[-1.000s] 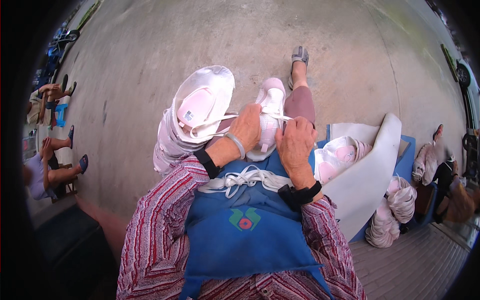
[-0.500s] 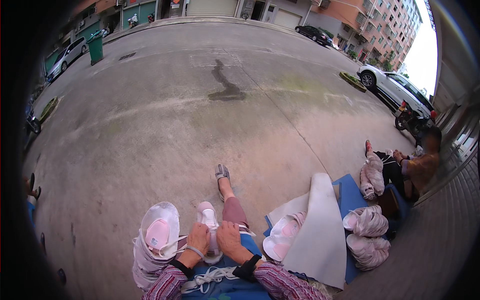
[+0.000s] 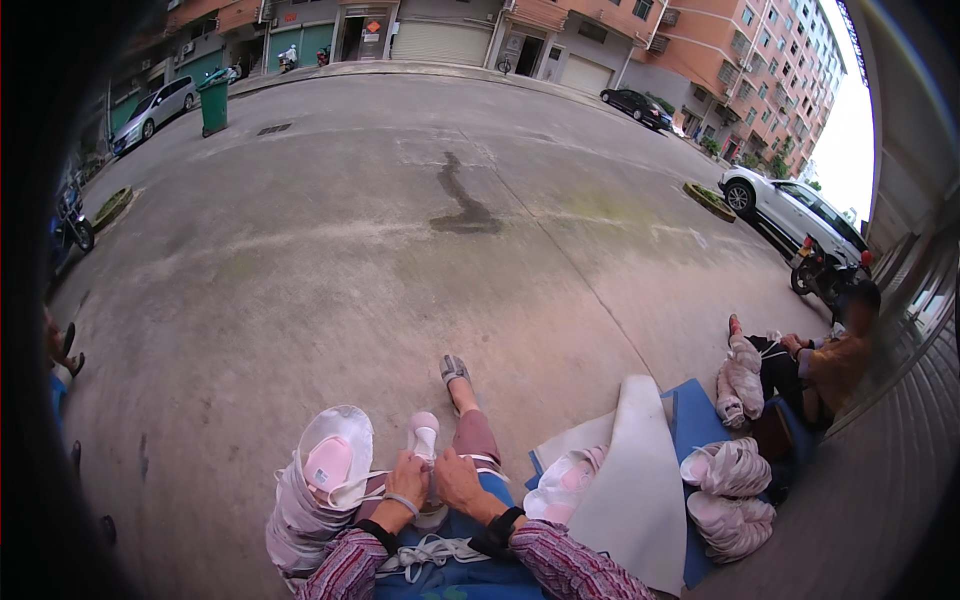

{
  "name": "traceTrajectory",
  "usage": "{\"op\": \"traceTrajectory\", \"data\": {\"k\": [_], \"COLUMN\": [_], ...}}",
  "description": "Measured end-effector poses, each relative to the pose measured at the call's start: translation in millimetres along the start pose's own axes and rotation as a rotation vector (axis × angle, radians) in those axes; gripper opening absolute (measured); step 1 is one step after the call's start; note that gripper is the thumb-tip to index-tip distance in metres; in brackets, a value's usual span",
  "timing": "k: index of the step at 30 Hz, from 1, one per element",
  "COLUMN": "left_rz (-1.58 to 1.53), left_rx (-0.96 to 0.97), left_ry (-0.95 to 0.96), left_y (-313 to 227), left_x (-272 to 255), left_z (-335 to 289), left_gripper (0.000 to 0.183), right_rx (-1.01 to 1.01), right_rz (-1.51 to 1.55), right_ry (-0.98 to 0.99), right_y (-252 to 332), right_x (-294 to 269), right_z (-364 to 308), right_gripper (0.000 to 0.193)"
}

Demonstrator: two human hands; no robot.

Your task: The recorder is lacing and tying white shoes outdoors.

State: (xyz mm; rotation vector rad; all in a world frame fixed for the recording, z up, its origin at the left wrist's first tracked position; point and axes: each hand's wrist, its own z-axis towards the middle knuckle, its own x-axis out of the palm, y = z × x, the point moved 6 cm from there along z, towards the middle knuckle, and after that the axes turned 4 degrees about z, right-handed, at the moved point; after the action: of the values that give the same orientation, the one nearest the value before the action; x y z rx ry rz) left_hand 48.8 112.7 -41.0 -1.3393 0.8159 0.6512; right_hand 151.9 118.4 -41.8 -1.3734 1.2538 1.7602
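Our view tipped up: left hand (image 3: 407,479), right hand (image 3: 460,484) at 6 o'clock shoe (image 3: 424,434), grip unclear; slack laces (image 3: 440,549) could've snagged.

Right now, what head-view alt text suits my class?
A person's left hand and right hand are close together at a pale shoe. Stacked pale footwear stands at left; white laces lie across blue cloth.

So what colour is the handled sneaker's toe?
The sneaker's toe is pale pink, shown in the head view.
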Motion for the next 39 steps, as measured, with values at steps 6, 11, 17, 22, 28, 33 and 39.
{"op": "traceTrajectory", "data": {"k": [6, 11, 17, 22, 28, 33, 39], "left_rz": [0.049, 0.102, 0.026, -0.085, -0.107, -0.103, -0.182], "left_rx": [-0.018, -0.048, -0.114, 0.076, -0.024, -0.089, -0.095], "left_ry": [0.007, 0.034, 0.028, -0.017, 0.004, 0.04, 0.073], "left_y": [1.5, -6.8, 14.3, 22.5, 32.6, 42.0, 40.5], "left_x": [-2.7, 6.3, 14.3, 6.3, 15.2, 6.9, 13.2], "left_z": [3.6, 12.8, 13.9, -3.0, 7.8, 13.7, -0.6], "left_gripper": [0.016, 0.016, 0.016, 0.012, 0.015, 0.017, 0.022], "right_rx": [-0.066, -0.167, -0.194, -0.221, -0.216, -0.346, -0.393], "right_rz": [0.09, 0.098, 0.099, 0.111, 0.354, 0.243, 0.283], "right_ry": [0.021, -0.034, 0.046, -0.096, -0.298, -0.145, -0.146], "right_y": [3.4, -8.8, -15.9, -11.5, -5.2, 14.5, 12.3], "right_x": [0.1, -6.1, 9.1, -3.6, -47.5, -20.2, -10.7], "right_z": [8.2, 16.0, 21.5, 16.5, 9.6, 26.1, 20.8], "right_gripper": [0.019, 0.018, 0.017, 0.019, 0.016, 0.011, 0.01]}}
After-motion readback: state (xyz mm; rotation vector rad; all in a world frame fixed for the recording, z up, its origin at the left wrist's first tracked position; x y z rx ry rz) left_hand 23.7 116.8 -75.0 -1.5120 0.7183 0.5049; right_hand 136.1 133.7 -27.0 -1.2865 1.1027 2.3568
